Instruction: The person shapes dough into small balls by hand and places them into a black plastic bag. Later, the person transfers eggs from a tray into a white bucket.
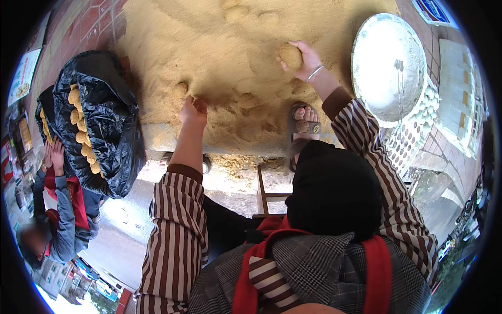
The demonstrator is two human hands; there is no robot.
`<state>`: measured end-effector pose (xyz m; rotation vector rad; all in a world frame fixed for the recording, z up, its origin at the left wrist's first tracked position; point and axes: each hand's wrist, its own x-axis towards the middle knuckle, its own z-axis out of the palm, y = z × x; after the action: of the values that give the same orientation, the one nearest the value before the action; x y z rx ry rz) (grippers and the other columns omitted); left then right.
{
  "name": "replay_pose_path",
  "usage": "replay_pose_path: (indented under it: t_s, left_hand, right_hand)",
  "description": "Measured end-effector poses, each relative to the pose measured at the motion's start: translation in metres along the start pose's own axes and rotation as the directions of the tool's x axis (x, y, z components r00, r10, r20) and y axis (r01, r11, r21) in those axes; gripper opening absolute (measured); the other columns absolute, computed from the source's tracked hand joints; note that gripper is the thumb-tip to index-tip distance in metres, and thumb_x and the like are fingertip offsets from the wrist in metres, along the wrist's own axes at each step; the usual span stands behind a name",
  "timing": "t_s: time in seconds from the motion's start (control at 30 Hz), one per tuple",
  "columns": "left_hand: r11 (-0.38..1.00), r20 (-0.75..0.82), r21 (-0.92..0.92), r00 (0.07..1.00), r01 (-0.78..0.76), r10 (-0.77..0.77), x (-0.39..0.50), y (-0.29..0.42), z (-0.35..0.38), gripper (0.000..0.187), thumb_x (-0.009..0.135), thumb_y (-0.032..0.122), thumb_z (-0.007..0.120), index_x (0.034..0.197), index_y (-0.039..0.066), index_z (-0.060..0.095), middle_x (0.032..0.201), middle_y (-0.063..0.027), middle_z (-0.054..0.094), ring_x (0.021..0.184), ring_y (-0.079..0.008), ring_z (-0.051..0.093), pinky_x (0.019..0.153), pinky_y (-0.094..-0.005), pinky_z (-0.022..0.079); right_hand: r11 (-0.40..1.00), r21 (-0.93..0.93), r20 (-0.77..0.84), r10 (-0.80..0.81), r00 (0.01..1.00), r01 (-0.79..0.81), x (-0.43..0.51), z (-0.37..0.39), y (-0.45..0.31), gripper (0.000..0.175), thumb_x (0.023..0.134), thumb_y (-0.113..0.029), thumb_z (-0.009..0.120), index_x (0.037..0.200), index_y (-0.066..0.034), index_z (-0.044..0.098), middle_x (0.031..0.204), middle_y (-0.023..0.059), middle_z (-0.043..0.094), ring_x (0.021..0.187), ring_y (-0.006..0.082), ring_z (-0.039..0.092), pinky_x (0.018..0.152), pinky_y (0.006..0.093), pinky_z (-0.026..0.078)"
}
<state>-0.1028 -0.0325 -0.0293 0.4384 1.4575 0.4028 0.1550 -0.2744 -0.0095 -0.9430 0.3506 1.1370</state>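
My right hand (308,61) holds an egg-shaped lump (291,55) coated in tan granules, raised over a wide bed of tan granular material (243,59). A silver bangle circles that wrist. Low over the same bed, my left hand (193,111) has loosely curled fingers and nothing visible in its grasp. Just beyond its fingertips lies another coated lump (180,90). A half-buried lump (247,100) sits between my hands, and several more lie toward the far edge, among them one partly covered lump (269,18).
A large pale basin (386,70) stands at right, beside perforated egg trays (396,151). At left, black plastic bags (113,117) hold rows of coated lumps (81,125). Another person's hands (55,155) touch the bags. My sandalled foot (304,121) rests at the bed's near edge.
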Motion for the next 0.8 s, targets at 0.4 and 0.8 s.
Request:
replay_pose_path:
  t_s: [0.4,0.8]
  left_hand:
    - [0.956,0.544,0.241,0.793,0.167,-0.276,-0.157,-0.033,0.100,0.074,0.099,0.056,0.008,0.147,0.001,0.025,0.148,-0.0226,0.030,0.138,-0.0340,0.030,0.117,-0.0454,0.023]
    - [0.946,0.409,0.191,0.855,0.262,-0.319,-0.067,-0.015,0.066,0.053,0.094,0.054,0.048,0.122,0.009,0.049,0.114,-0.0129,0.056,0.105,-0.0291,0.056,0.089,-0.0425,0.050]
  right_hand:
    - [-0.054,-0.872,0.461,-0.427,0.778,0.487,-0.062,0.112,0.050,0.059,0.095,-0.049,0.044,0.133,-0.0044,0.050,0.131,0.0195,0.052,0.127,0.0306,0.045,0.108,0.0433,0.034]
    - [-0.412,-0.844,0.469,-0.260,0.844,0.343,-0.042,0.056,0.074,0.087,0.081,-0.061,0.060,0.143,-0.0050,0.035,0.148,0.0167,0.035,0.137,0.0369,0.031,0.113,0.0453,0.025]
